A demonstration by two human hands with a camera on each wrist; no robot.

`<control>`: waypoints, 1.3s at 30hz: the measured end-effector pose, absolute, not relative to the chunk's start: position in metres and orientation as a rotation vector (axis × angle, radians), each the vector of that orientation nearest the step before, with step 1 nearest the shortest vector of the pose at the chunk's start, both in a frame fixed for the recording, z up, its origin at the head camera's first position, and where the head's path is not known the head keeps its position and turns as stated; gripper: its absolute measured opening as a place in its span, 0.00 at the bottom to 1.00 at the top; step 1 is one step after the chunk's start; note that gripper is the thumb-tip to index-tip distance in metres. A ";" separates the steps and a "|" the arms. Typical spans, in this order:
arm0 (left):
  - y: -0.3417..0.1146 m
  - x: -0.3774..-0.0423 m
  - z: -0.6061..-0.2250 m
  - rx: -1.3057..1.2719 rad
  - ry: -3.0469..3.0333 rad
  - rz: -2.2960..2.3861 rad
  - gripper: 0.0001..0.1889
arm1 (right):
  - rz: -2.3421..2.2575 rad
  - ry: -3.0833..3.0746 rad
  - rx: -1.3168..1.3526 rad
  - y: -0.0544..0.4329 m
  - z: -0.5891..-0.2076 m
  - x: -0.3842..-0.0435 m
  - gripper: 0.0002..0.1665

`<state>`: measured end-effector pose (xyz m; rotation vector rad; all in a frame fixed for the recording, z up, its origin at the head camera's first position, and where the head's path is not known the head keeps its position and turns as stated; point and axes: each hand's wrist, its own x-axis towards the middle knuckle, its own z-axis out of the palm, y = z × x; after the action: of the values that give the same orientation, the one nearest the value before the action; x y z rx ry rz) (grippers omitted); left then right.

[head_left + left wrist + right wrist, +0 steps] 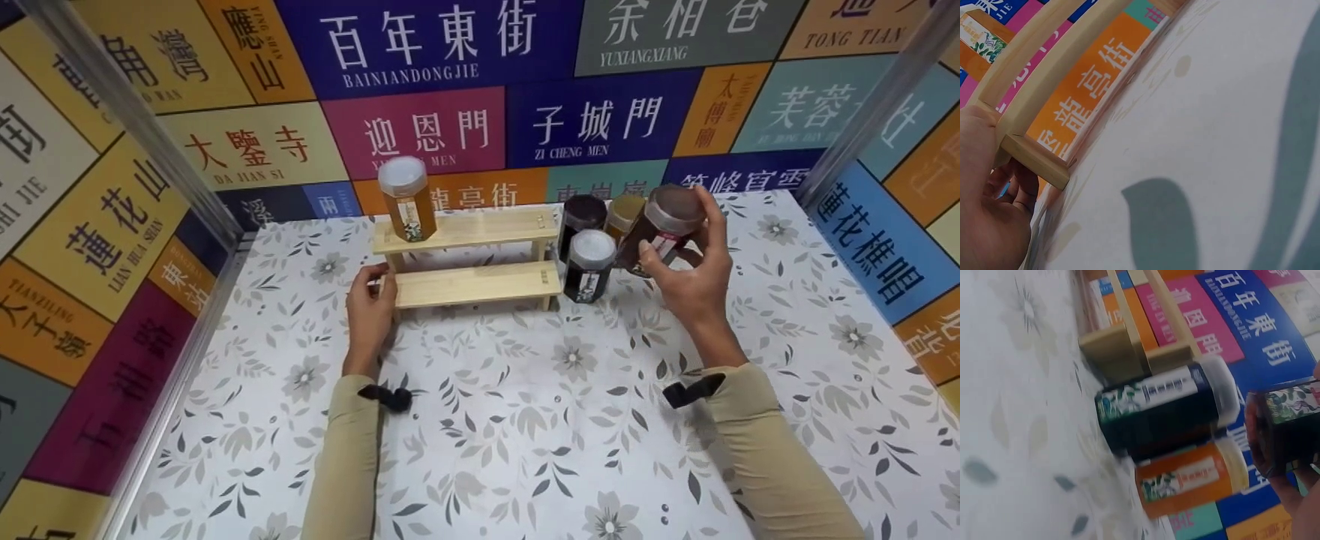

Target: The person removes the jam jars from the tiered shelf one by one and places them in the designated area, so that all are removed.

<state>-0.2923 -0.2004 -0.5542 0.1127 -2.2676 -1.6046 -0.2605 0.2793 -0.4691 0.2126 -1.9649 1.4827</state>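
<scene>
My right hand (694,277) grips a dark hexagonal jar (660,232) with a brownish lid, held tilted and raised; in the right wrist view the jar (1292,422) is off the table. My left hand (371,311) holds the left end of a two-step wooden rack (480,283), fingers curled at its leg (1039,160) in the left wrist view. On the rack's upper step stands an amber jar (411,206) with a white lid. Beside the rack's right end stand a black jar (587,274) with a white lid, a dark-lidded jar (581,217) and an amber jar (622,216) with a yellowish lid.
A white table covering (510,435) with grey leaves and flowers lies under everything. Behind the rack rises a wall of coloured sign panels (427,127). More panels and metal posts (127,112) flank the table on both sides.
</scene>
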 end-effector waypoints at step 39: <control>-0.200 -0.290 -0.555 0.130 -2.280 -1.607 0.16 | 1.566 -2.473 0.036 0.302 -0.525 -0.273 0.53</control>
<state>-0.2904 -0.1997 -0.5546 0.1304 -2.2798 -1.6071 -0.2726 0.3016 -0.5246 0.0357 -2.4734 1.5656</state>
